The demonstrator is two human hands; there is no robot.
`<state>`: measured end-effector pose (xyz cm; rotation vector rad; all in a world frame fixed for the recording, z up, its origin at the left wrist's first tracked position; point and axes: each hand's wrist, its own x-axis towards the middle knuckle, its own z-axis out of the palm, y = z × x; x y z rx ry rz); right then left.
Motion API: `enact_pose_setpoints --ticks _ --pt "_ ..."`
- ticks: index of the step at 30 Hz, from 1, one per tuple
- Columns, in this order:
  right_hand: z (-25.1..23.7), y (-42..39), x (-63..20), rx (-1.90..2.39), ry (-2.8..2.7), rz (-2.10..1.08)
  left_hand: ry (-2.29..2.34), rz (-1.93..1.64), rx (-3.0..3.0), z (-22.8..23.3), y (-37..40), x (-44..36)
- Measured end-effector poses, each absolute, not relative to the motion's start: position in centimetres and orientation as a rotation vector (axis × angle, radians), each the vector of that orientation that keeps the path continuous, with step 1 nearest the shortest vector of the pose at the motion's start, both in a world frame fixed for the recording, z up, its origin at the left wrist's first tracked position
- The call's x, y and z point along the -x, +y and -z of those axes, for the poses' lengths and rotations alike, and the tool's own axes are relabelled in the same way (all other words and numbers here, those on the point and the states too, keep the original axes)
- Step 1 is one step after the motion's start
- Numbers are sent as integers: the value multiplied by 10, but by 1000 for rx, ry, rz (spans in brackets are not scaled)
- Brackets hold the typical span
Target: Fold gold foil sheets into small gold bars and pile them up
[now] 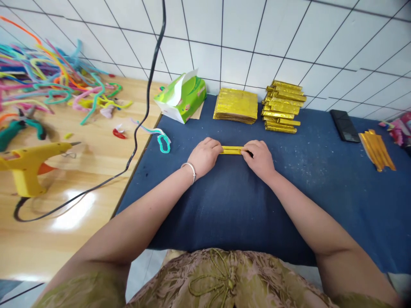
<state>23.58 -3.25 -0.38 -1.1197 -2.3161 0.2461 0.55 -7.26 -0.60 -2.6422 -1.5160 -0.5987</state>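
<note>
Left hand (pixel 204 156): pressed down on the left end of a folded gold foil strip (pixel 231 150), fingers closed over it.
Right hand (pixel 259 159): pinched the strip's right end.
Strip: lay flat on the blue mat (pixel 224 201), between both hands.
Behind: a flat stack of gold foil sheets (pixel 236 105), beside a pile of folded gold strips (pixel 282 107).
Left: tissue box (pixel 181 98), yellow glue gun (pixel 30 164).

Open blue mat (pixel 224 205) before hands, gold paper stacks (pixel 282 107) behind, tissue box (pixel 181 98) back-left, phone (pixel 345 125) right
</note>
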Motion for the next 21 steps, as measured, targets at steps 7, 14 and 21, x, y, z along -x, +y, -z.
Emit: enact_pose_setpoints --ticks 7,14,21 --pt "-3 -26 -247 884 -2599 -64 -1426 407 2724 -6 -79 2" --pt "-7 -22 -244 806 -2734 73 -1425 337 2666 -10 -77 -5" --pt "-2 -20 -234 964 -2646 56 -1675 590 2579 0 -69 -8"
